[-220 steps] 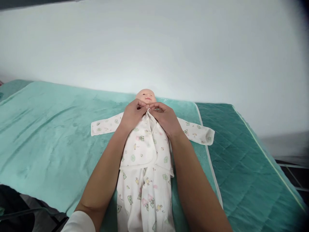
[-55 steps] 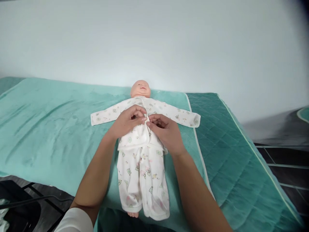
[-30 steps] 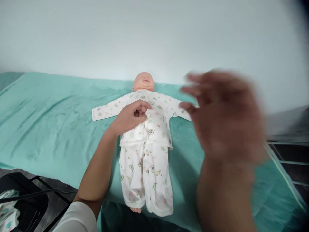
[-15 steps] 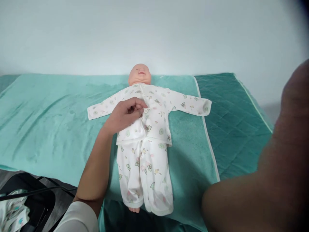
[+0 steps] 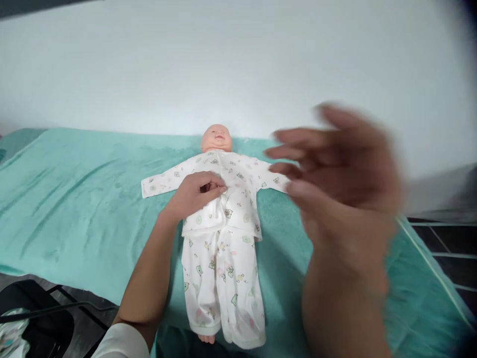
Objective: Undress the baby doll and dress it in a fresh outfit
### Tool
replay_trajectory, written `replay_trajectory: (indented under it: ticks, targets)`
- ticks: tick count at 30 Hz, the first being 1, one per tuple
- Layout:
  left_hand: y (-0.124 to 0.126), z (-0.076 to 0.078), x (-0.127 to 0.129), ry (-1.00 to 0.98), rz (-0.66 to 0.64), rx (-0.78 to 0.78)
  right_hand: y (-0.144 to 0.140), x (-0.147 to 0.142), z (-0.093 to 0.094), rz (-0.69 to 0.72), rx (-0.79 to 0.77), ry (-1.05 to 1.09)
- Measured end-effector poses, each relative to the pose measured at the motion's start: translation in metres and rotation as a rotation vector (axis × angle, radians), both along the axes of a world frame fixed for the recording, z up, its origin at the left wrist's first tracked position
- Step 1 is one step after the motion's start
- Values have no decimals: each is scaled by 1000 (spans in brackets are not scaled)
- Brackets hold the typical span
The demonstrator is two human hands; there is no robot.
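A baby doll [image 5: 216, 137] lies on its back, dressed in a white printed shirt [image 5: 244, 211] and matching pants [image 5: 238, 278]. My left hand [image 5: 199, 191] rests on the shirt's front, thumb and fingertips pinching the fabric edge beside a small button [image 5: 224, 190]. My right hand [image 5: 335, 169] is raised close to the camera, above the doll's sleeve on the right. It is blurred, but its fingers show apart and curved with nothing between them. It hides the end of that sleeve. One bare foot [image 5: 206, 339] sticks out of a pant leg.
A light green velvet sheet [image 5: 82, 199] covers the bed, with a darker green quilted part [image 5: 413, 298] at the right. Behind stands a white wall [image 5: 167, 69]. At the lower left is a black chair [image 5: 48, 318] with printed cloth [image 5: 13, 338] on it.
My right hand has swung from the right edge into view, toward the doll, with its fingers now visible. My left hand keeps its pinch on the shirt. The camera view has tilted up slightly.
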State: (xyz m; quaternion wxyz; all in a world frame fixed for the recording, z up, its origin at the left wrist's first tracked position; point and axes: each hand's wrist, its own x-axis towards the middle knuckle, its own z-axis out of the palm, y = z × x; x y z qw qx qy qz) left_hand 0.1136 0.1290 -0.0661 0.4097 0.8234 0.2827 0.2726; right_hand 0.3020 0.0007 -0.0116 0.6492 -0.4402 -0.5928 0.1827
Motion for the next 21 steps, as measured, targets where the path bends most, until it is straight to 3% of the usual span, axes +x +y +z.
replay_trajectory:
  ticks: [2, 5, 7, 11, 15, 21]
  targets:
    - [2, 2, -2, -24, 28, -43, 21, -3, -12, 47, -178, -71]
    - [5, 0, -6, -62, 76, -43, 37, -6, -35, 4, -475, -353]
    - [0, -6, -12, -69, 114, 8, 33, -11, -50, -46, -534, -492]
    - [-33, -36, -33, -122, 204, 197, -2, -27, -79, -82, -388, -639]
    - [-71, -66, -59, -201, 249, 228, -28, -40, -101, -277, -250, -750]
    - [-83, -72, -70, -224, 283, 49, -30, -39, -97, -323, -101, -498]
